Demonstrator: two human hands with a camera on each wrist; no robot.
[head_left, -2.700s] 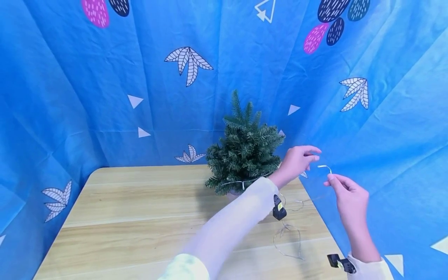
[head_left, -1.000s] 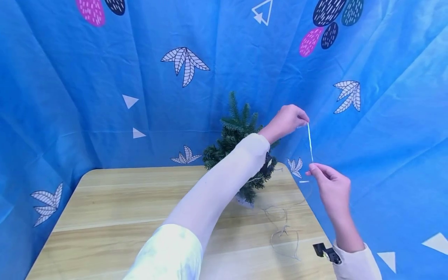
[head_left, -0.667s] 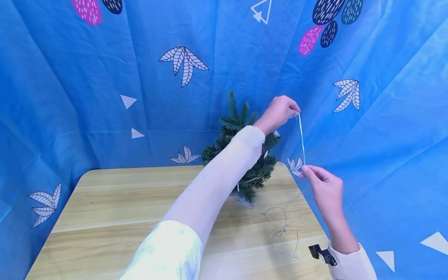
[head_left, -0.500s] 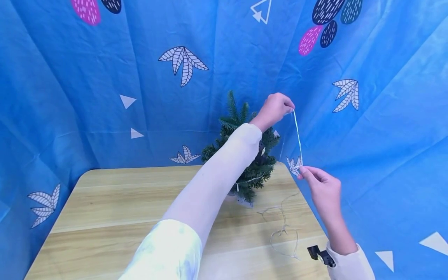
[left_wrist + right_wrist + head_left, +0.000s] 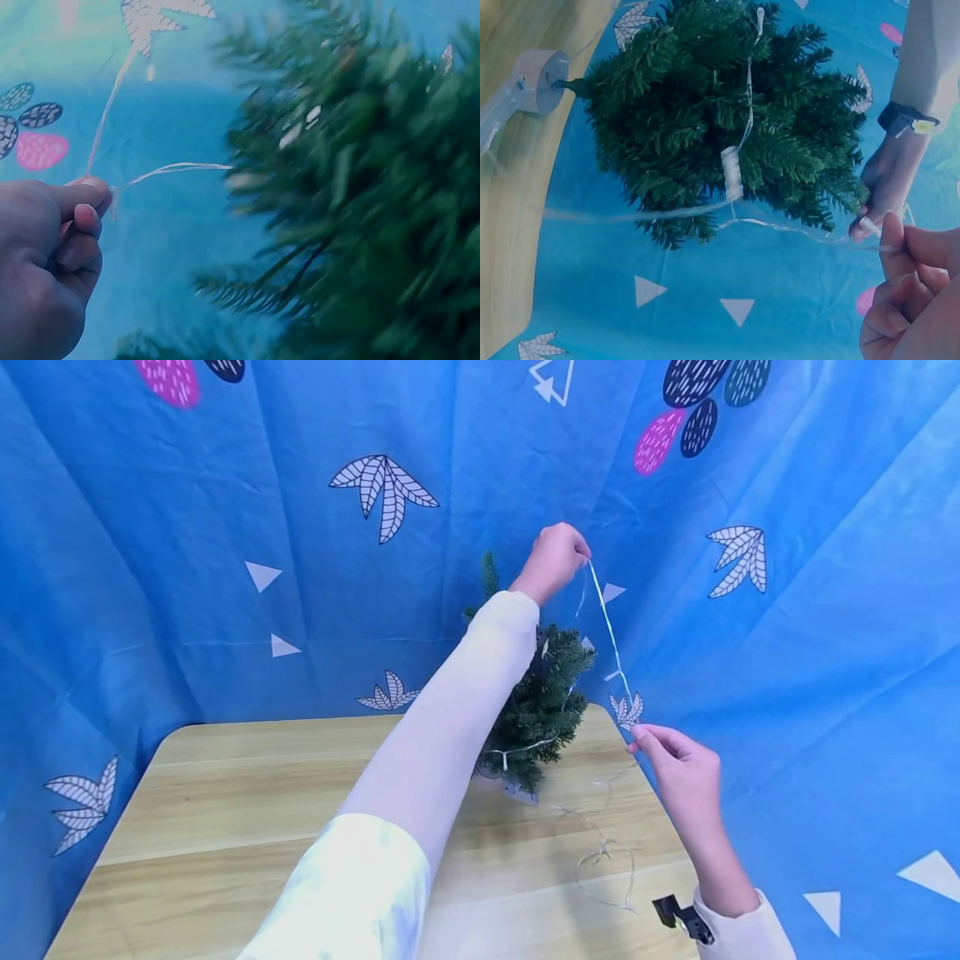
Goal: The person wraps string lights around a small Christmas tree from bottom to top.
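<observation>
A small artificial Christmas tree [image 5: 551, 714] stands near the table's back right, partly hidden behind my left arm. A strand of string lights [image 5: 609, 631] with a clear wire and small white bulbs wraps its lower branches. High beside the treetop, my left hand [image 5: 553, 560] pinches the wire between thumb and fingertips. From there it slants down to my right hand [image 5: 686, 777], which pinches it right of the tree. The left wrist view shows the wire [image 5: 180, 166] running from the left fingers [image 5: 86, 191] into the branches. In the right wrist view a white bulb [image 5: 731, 174] hangs close by the foliage.
Loose wire [image 5: 606, 852] lies in a loop on the wooden table [image 5: 247, 793], trailing from the right side. The tree's round base [image 5: 541, 81] rests on the tabletop. A blue patterned cloth [image 5: 225, 485] hangs behind and to the right.
My left hand, earlier low beside the tree, has risen and moved left toward the treetop with the wire. My right hand has shifted left, with the wire stretched between both hands.
</observation>
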